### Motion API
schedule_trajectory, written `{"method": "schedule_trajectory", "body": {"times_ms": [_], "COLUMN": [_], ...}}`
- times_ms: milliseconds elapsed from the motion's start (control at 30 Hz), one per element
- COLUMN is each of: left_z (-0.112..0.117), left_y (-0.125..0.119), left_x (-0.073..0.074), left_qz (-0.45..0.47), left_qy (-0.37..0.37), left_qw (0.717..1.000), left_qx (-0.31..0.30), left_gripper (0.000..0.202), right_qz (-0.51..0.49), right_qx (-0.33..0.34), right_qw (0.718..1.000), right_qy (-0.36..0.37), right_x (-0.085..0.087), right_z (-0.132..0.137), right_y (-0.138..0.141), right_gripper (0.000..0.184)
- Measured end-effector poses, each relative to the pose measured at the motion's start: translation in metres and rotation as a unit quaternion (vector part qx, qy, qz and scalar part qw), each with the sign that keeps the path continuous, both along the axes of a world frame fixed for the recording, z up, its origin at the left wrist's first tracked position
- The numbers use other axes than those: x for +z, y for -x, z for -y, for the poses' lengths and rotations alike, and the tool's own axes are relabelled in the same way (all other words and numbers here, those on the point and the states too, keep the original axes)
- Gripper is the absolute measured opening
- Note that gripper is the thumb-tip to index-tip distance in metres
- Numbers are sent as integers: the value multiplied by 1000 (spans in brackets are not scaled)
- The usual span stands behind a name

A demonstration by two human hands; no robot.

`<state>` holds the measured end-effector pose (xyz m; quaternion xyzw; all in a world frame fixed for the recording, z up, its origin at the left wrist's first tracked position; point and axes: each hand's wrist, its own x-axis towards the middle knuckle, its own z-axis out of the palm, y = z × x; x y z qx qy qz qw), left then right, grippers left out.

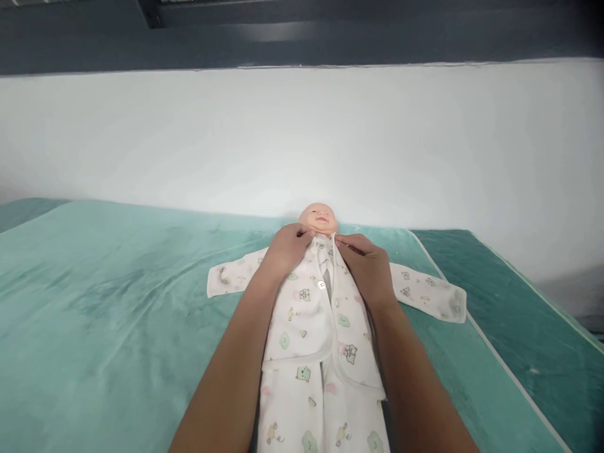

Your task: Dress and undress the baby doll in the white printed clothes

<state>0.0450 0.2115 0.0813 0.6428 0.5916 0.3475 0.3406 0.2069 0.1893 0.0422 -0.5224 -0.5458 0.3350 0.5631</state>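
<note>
A baby doll [319, 216] lies on its back with its head toward the wall. It wears a white baby jacket [302, 314] printed with small animals, its front edges parted down the middle. Patterned white trousers [293, 409] cover the legs. At the neck, my left hand [290, 248] pinches the jacket's left front edge. Opposite it, my right hand [365, 261] pinches the right front edge by the collar. Both sleeves stretch out sideways on the bed. A small white tag or fastener [321, 285] shows on the left front edge.
A teal blanket [117, 314] spreads under the doll, with a darker teal section [528, 302] to the right. Behind the doll's head rises a white wall [302, 138], with a dark metal beam [302, 47] across its top.
</note>
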Motion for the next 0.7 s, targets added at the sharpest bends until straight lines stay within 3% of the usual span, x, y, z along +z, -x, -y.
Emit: {"method": "schedule_trajectory", "body": {"times_ms": [100, 200, 300, 433, 700], "left_z": [-1, -3, -4, -3, -9], "left_y": [1, 2, 3, 4, -4], "left_x": [-3, -4, -5, -6, -7], "left_qz": [30, 11, -17, 48, 132], "left_qy": [5, 8, -18, -5, -1], "left_qw": [1000, 1000, 1000, 999, 991], "left_qx": [-2, 5, 10, -7, 15], "left_gripper": [17, 23, 23, 18, 13], "right_qz": [16, 46, 52, 34, 22], "right_qx": [-5, 0, 28, 47, 46], "right_qw": [999, 997, 998, 998, 999], "right_qy": [-40, -56, -33, 6, 13], "right_x": [5, 12, 14, 9, 9], "right_z": [-4, -11, -16, -18, -16], "right_y": [1, 3, 7, 9, 10], "right_gripper": [18, 17, 15, 16, 19]}}
